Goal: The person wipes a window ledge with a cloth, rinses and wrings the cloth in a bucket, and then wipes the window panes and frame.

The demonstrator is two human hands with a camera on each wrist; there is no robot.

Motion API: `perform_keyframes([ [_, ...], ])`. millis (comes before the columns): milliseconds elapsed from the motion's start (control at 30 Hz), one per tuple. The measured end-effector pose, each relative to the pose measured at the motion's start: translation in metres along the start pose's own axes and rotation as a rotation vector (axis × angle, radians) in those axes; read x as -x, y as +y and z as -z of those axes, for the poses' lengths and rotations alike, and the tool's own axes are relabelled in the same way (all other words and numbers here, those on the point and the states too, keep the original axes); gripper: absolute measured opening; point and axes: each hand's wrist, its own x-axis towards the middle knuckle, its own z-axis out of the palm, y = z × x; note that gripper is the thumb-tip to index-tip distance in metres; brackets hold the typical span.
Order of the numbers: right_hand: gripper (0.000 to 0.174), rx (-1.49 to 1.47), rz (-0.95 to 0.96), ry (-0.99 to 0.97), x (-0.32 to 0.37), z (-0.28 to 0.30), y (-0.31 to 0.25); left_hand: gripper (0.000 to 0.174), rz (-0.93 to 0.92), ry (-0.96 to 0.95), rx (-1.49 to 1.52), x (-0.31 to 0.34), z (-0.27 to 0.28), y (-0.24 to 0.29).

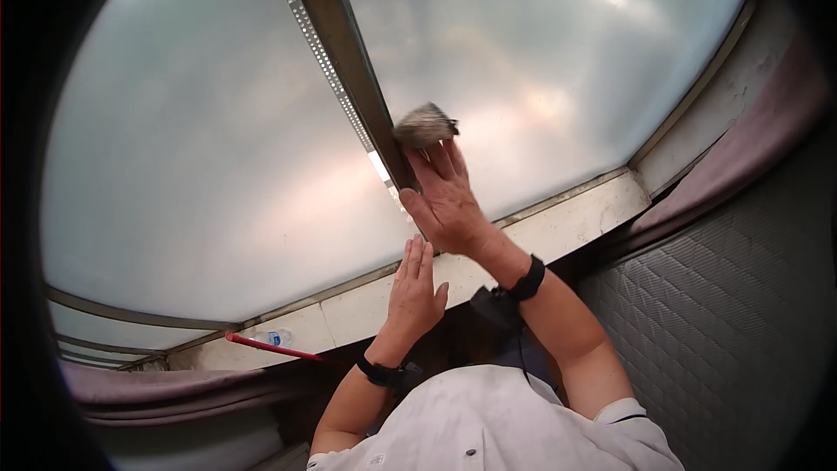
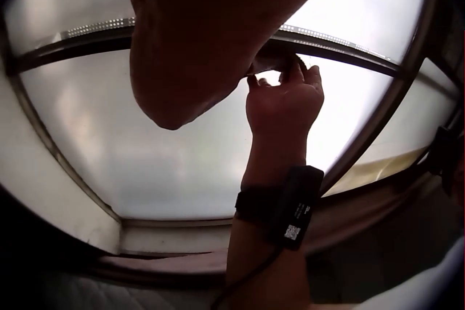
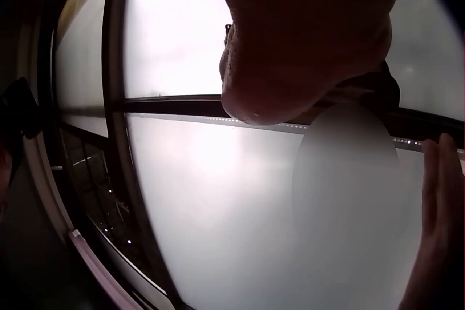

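A crumpled grey cloth point(image 1: 425, 125) lies against the dark upright window bar point(image 1: 353, 52). My right hand point(image 1: 449, 201) holds it at the fingertips, which are hidden by the cloth; the thumb stands apart, near the bar. Lower down, my left hand point(image 1: 414, 296) is held up with straight fingers close together and thumb out, its fingertips near the bar's lower end. The left wrist view has the right hand point(image 2: 283, 110) from another side, dark against the light. Straight fingers of the left hand point(image 3: 439, 194) show at the right edge of the right wrist view.
Large frosted panes point(image 1: 218, 148) flank the bar, with a perforated strip along it. On the pale sill point(image 1: 575, 218) below, a plastic bottle point(image 1: 275, 338) lies near a red rod point(image 1: 270, 346). Mauve curtains point(image 1: 750, 161) hang at the sides; quilted grey padding point(image 1: 706, 323) is at right.
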Motion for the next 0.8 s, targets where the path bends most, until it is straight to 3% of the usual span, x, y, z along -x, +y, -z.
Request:
perform_keyframes([
  [133, 0.055, 0.477, 0.157, 0.002, -0.036, 0.035, 0.002, 0.073, 0.089, -0.059, 0.060, 0.047, -0.010, -0.031],
  [267, 0.058, 0.570, 0.162, 0.005, -0.018, 0.022, 0.019, 0.068, 0.231, -0.086, 0.077, 0.091, -0.024, -0.058],
  [333, 0.058, 0.496, -0.046, 0.109, 0.007, -0.005, 0.043, 0.066, 0.286, -0.105, 0.061, 0.111, -0.027, -0.061],
  [533, 0.072, 0.517, -0.213, 0.276, 0.076, -0.075, 0.086, 0.064, 0.439, -0.192, 0.054, 0.142, -0.024, -0.058],
  [633, 0.074, 0.368, -0.527, 0.354, 0.125, -0.126, 0.106, 0.064, 0.432, -0.198, 0.057, 0.147, -0.023, -0.062],
  [733, 0.050, 0.073, -0.955, 0.296, 0.166, -0.184, 0.118, 0.063, 0.444, -0.221, 0.055, 0.152, -0.023, -0.066],
  [767, 0.050, 0.074, -0.960, 0.299, 0.176, -0.202, 0.123, 0.063, 0.449, -0.234, 0.052, 0.151, -0.024, -0.067],
  [800, 0.039, -0.069, -1.112, 0.220, 0.184, -0.219, 0.126, 0.063, 0.455, -0.246, 0.048, 0.151, -0.024, -0.068],
])
